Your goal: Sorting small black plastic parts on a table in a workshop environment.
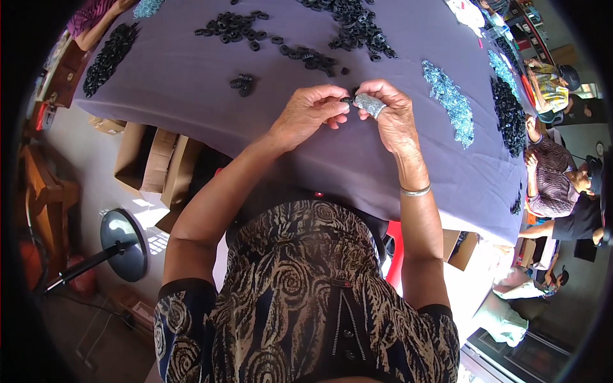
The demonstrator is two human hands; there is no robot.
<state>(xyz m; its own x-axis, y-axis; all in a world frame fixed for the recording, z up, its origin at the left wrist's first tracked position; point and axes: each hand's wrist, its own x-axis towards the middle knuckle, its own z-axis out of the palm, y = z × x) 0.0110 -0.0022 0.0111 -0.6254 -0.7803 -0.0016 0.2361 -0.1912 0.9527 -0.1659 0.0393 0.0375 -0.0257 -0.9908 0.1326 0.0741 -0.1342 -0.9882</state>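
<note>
Near the front edge of the table my two hands meet fingertip to fingertip. My left hand pinches a small black piece between thumb and forefinger. Close against it, my right hand is closed on the same spot, its thumb wrapped in a silver-grey covering. The fingers hide most of the piece, and what lies under the right thumb cannot be made out. A small cluster of black ring-shaped pieces lies just beyond my left hand. To the right of my hands is a long pile of small light-blue, shiny parts.
A purple-grey cloth covers the table. More black ring-shaped pieces spread across its far side, with dark piles at the left. Cardboard boxes and a round-based black stand are below left. People sit along the right.
</note>
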